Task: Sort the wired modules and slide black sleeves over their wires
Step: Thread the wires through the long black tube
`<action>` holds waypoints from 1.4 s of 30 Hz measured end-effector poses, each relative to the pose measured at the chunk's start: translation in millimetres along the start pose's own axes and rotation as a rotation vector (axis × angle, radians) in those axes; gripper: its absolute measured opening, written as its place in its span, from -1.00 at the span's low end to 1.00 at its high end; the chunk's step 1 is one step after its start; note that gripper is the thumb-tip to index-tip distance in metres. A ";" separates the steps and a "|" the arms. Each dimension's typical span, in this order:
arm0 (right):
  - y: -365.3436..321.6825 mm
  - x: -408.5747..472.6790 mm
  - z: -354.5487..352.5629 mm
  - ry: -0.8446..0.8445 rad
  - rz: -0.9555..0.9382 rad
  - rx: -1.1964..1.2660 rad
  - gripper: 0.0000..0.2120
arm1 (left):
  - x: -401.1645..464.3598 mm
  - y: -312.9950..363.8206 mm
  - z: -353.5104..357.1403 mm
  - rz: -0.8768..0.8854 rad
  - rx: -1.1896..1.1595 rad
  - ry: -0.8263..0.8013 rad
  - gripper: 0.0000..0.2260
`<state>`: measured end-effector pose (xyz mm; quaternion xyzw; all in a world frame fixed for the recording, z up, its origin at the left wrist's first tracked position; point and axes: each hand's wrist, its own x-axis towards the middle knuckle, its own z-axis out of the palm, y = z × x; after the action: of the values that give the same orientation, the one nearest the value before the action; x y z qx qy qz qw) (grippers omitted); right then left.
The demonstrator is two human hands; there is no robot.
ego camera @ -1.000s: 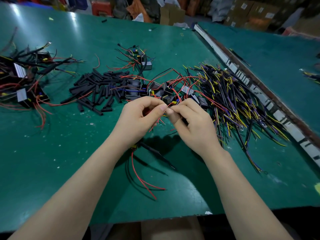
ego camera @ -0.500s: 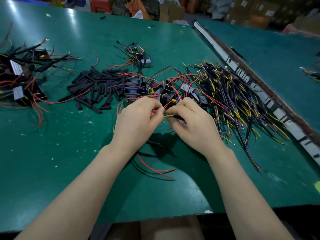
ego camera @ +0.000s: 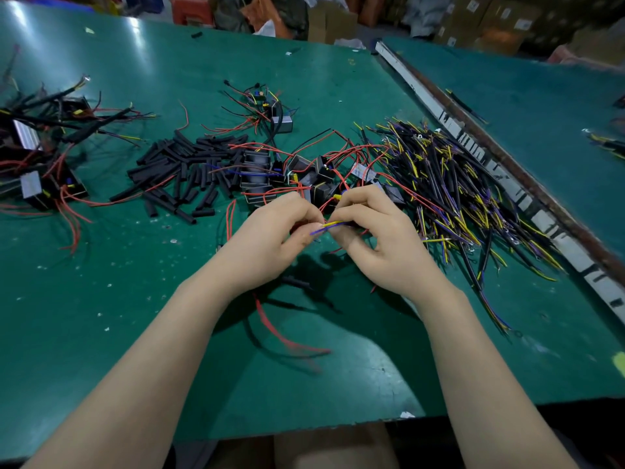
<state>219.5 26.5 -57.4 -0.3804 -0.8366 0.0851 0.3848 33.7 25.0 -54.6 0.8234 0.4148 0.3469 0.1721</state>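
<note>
Over the middle of the green table (ego camera: pixel 101 299), my left hand (ego camera: pixel 270 238) and my right hand (ego camera: pixel 378 238) meet fingertip to fingertip. Between them runs a thin yellow and purple wire pair (ego camera: pixel 329 226), pinched at each end. Red wires (ego camera: pixel 287 336) trail down from under my left hand, blurred. What else my palms hold is hidden. Just beyond my fingers lies a cluster of black wired modules (ego camera: pixel 291 177) with red leads. A heap of short black sleeves (ego camera: pixel 182 174) lies to its left.
A big pile of black, yellow and purple wire pieces (ego camera: pixel 456 198) spreads at the right, up to a worn white strip (ego camera: pixel 473 137) joining a second table. Sleeved modules (ego camera: pixel 37 157) lie at the far left. One more wired module (ego camera: pixel 277 113) sits farther back.
The yellow and purple wire pair now shows between my fingertips. The trailing red wires have swung, and both hands have shifted slightly toward the module cluster.
</note>
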 end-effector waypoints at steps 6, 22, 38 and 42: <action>-5.0 -0.1 -0.1 -0.071 0.188 0.202 -0.88 | 0.4 2.6 3.0 0.026 -0.038 0.025 -0.93; -18.5 7.3 -2.8 -0.065 0.492 0.390 -0.75 | -2.4 6.1 12.3 0.071 0.038 0.335 -0.85; -9.5 4.9 2.1 0.141 0.146 0.129 -0.89 | 2.6 6.8 9.6 -0.111 -0.187 0.217 -0.91; -7.1 4.2 3.5 0.186 0.076 0.100 -0.89 | 1.6 7.4 6.6 -0.172 -0.306 0.185 -0.84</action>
<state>211.2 25.1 -54.3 -0.3987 -0.7769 0.1055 0.4757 43.2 21.9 -54.3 0.7138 0.4401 0.4640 0.2855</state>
